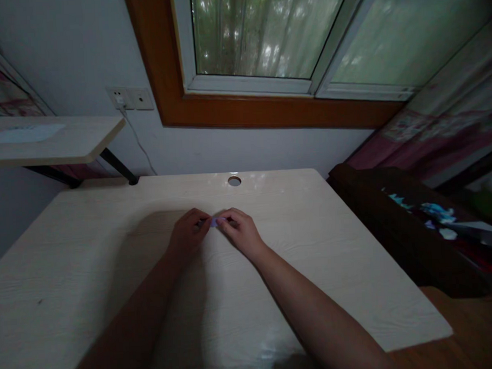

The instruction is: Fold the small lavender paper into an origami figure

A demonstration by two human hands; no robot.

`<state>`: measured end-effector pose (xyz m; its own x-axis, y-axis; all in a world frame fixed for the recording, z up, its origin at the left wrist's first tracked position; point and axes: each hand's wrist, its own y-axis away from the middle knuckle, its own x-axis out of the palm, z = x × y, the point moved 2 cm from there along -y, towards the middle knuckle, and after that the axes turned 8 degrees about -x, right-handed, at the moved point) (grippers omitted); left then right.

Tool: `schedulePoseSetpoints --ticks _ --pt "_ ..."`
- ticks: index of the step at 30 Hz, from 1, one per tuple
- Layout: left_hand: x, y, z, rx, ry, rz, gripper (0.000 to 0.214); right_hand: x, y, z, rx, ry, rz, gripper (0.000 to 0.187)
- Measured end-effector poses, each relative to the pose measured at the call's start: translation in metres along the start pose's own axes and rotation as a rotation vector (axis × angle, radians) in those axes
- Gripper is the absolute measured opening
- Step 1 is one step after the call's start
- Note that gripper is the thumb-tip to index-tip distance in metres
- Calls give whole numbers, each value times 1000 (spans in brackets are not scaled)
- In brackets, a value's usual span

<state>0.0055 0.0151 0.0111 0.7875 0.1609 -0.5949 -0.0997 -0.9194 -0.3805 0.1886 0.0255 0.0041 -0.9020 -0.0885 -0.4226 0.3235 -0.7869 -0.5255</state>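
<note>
A small purple piece, perhaps folded paper, shows between my fingertips over the pale wood-grain desk. My left hand pinches its left side with thumb and forefinger. On the other side, my right hand is closed on the right part of the same piece. Both hands are close together near the middle of the desk. Most of the piece is covered by my fingers, so its full shape cannot be made out.
A round cable hole lies behind my hands. At the left, a raised shelf on black legs bears a paper sheet. A cable hangs from the wall socket. Right of the desk stands dark furniture with small items on it.
</note>
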Motion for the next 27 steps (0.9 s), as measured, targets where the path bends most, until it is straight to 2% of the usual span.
schedulePoseSetpoints --ticks 4,9,18,20,23,27 --pt "1 1 0 6 -15 22 9 -1 -1 4 -1 26 -13 12" --pt "0 2 0 -28 6 -13 10 -3 0 4 60 -3 -115 15" --pt "-6 -2 15 -247 97 -202 16 -8 2 -16 250 -85 -346 24" --pt "-6 -2 15 -243 122 -212 16 -7 2 -16 252 -93 -334 25" --pt "-5 -2 8 -169 125 -187 14 -6 1 -13 220 -79 -277 24" --pt "0 -2 1 -54 90 -46 13 -4 1 -6 153 -51 -189 21"
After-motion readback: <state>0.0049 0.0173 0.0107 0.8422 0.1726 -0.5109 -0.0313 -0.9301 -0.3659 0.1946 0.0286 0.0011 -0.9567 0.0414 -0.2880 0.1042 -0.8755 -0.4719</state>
